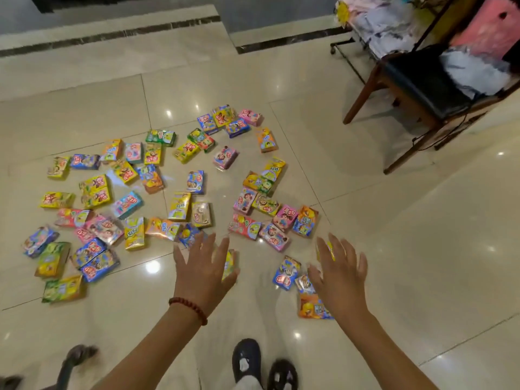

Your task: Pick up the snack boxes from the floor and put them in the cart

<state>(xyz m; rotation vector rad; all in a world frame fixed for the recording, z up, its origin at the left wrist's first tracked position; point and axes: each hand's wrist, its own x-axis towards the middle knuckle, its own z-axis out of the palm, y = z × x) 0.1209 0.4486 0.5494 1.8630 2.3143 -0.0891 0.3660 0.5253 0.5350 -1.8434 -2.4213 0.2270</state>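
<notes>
1. Left hand (pixel 203 267) I see spread wide, fingers straight, holding nothing, above a yellow box (pixel 229 264).
2. Right hand (pixel 339 273) is likewise splayed and bare, over the orange box (pixel 311 306).
3. Snack boxes (pixel 157 198) lie scattered on the floor (pixel 394 235).

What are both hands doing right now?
Left hand: open, fingers spread, holding nothing.
Right hand: open, fingers spread, holding nothing.
</notes>
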